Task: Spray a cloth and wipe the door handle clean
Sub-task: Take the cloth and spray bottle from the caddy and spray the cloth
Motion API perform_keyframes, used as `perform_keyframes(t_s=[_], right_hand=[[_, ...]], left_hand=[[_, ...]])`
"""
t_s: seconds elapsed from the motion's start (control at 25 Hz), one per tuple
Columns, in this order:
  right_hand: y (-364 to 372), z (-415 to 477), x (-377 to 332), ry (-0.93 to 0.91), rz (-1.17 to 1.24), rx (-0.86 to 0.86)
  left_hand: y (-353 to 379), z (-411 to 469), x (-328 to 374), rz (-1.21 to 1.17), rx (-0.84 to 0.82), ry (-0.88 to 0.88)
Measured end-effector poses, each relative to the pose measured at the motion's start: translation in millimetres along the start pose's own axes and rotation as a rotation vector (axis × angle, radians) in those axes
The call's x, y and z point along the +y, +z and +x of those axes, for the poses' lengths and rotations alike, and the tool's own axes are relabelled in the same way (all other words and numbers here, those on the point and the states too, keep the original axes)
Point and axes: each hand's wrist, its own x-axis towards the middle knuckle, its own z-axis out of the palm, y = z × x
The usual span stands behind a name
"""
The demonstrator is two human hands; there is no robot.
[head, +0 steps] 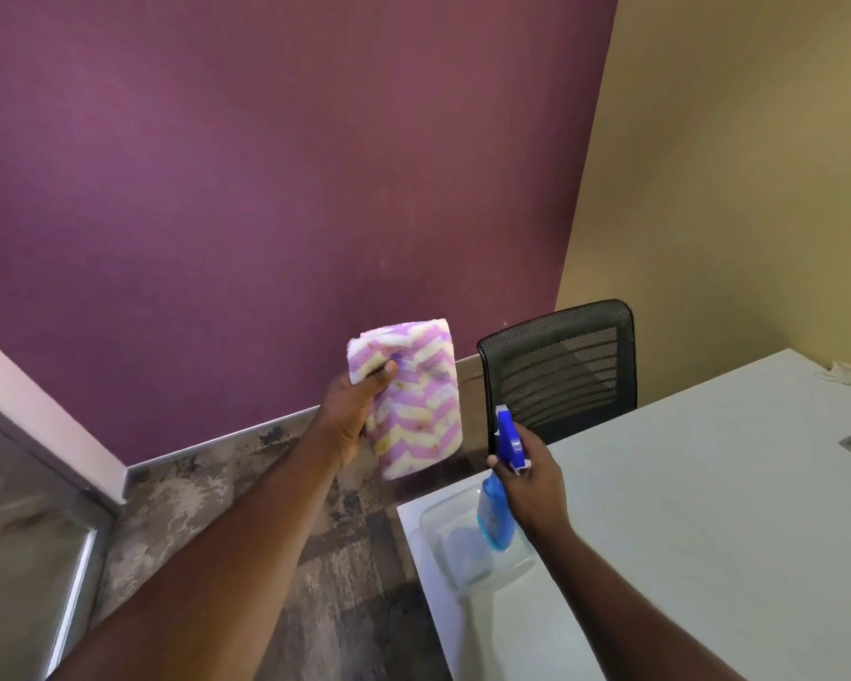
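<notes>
Midair, the left hand [352, 410] pinches a folded cloth [411, 400] while the right hand [531, 476] grips a spray bottle [499, 484]; a misaimed nozzle could mist the table [708, 508] instead.

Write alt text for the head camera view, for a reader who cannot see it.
A person's left hand holds up a folded purple, white and yellow zigzag cloth, while the right hand aims a blue spray bottle at it. Below the bottle, a clear plastic container sits on a white table; a black mesh chair stands against a purple wall.
</notes>
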Motion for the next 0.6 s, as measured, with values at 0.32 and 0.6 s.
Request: perform_keyframes(t_s=[0.32,0.6], right_hand=[[-19.3,4.9,-162.6,-0.383,0.214,0.039],[-38.2,-19.5,-300.1,-0.653,0.361,0.051]], left_hand=[[11.9,-16.5,130.0,-0.071,0.019,0.224],[8.4,-39.4,231.1,-0.074,-0.082,0.413]])
